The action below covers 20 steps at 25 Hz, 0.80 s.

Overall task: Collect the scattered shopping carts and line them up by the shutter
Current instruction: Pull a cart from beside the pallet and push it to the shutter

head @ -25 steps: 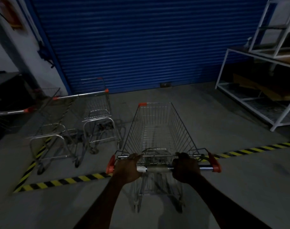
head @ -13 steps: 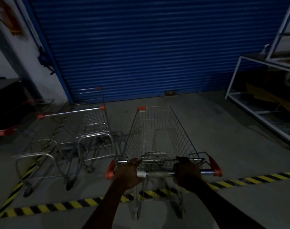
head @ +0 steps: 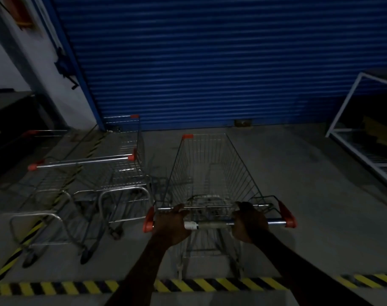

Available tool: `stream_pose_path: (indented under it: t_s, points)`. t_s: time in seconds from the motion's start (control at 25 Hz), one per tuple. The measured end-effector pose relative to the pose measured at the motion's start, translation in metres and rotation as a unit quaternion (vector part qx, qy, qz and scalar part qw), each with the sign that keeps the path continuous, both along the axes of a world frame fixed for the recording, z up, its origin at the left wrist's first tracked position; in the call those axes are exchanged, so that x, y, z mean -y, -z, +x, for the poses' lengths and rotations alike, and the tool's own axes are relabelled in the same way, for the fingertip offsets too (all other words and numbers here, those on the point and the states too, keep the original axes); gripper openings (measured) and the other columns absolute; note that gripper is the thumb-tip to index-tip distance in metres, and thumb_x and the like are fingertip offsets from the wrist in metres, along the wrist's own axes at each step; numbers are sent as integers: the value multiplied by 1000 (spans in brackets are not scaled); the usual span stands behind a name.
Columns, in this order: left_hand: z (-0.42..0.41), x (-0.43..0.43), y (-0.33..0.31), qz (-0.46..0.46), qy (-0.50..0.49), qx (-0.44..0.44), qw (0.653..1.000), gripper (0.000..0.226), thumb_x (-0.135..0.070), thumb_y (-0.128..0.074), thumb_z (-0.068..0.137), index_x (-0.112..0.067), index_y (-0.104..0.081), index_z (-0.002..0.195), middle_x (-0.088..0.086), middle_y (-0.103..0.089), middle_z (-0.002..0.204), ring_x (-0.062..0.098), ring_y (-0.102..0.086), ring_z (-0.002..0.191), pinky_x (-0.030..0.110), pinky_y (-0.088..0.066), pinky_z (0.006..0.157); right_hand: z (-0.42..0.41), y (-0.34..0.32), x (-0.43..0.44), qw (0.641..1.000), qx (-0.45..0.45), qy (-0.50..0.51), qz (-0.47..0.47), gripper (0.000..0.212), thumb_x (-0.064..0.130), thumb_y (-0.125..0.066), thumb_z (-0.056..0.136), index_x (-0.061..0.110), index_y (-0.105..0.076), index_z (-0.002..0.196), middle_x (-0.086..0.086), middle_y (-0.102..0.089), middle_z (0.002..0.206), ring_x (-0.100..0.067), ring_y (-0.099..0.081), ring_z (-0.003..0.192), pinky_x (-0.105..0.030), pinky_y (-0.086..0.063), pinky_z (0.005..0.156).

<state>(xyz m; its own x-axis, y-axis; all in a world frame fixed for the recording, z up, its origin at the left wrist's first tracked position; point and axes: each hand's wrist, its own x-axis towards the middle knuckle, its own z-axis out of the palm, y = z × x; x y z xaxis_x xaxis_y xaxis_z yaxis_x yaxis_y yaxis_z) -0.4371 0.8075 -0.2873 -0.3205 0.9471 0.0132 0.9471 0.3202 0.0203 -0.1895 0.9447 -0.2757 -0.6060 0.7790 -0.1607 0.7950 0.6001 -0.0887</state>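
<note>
A wire shopping cart (head: 212, 173) with red handle ends stands in front of me, its nose pointing at the blue roller shutter (head: 199, 62). My left hand (head: 171, 224) grips the handle bar near its left end. My right hand (head: 250, 221) grips the same bar toward the right. Two more carts stand to the left, facing the shutter: one (head: 122, 160) right beside mine and another (head: 47, 188) further left, partly in shadow.
A yellow-black floor stripe (head: 210, 284) runs under my arms, and a second stripe (head: 16, 255) slants along the left. A white metal rack (head: 351, 138) stands at the right. A dark counter (head: 9, 111) and a wall lie at the far left.
I have pushed the cart forward across the striped line, closer to the shutter. It now stands alongside the two parked carts. Both hands keep their grip on the handle.
</note>
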Motion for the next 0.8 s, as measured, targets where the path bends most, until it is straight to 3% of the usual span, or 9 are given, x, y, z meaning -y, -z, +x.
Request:
stream_pose_path:
  t_s: [0.12,0.2,0.28,0.4,0.56,0.68,0.8]
  points:
    - [-33,-47,11,-7,19,3,1000,61,-72,-53,63,-41,-72,113,-14,-61,138,22,-76,85,60,-52,90,-29,9,-49,999,10,-16,44,46,39,-52,71,24,-76,108,-3,-49,154,-29,-50,138,-48,-51,100]
    - [-54,-72,14,5,32,-1,999,58,-71,-50,67,-41,-71,113,-15,-61,138,20,-75,94,51,-53,91,-50,12,-73,998,13,-31,54,36,36,-56,61,19,-79,84,-12,-69,130,-34,-66,116,-53,-60,79]
    - [-71,-89,10,7,26,-4,1000,52,-68,-58,67,-40,-73,107,-14,-65,133,19,-76,85,46,-58,80,-68,18,-95,997,8,-22,71,32,37,-64,48,20,-77,71,-12,-76,113,-35,-72,101,-51,-61,67]
    - [-91,-113,9,10,37,2,999,53,-62,-66,66,-38,-72,113,-11,-60,141,23,-76,87,46,-56,83,-92,20,-119,997,7,-9,80,37,37,-77,46,22,-79,80,-9,-74,119,-32,-70,106,-48,-61,73]
    - [-110,-124,9,35,63,43,996,66,-48,-73,63,-33,-64,126,-5,-62,138,26,-72,101,50,-57,85,-111,12,-141,998,10,-13,62,47,32,-72,70,19,-75,116,-10,-54,149,-34,-53,134,-49,-47,104]
    - [-110,-105,10,56,87,38,994,88,-47,-79,58,-28,-51,138,0,-62,133,28,-66,111,57,-50,96,-117,5,-145,998,-25,-6,56,55,21,-77,64,17,-72,118,-16,-49,152,-39,-51,135,-54,-45,105]
    - [-100,-77,13,79,79,31,993,104,-44,-80,63,-22,-35,153,5,-50,149,31,-49,135,55,-32,111,-119,-3,-130,998,-45,-18,45,68,20,-76,61,21,-64,127,-9,-40,158,-34,-48,137,-50,-44,107]
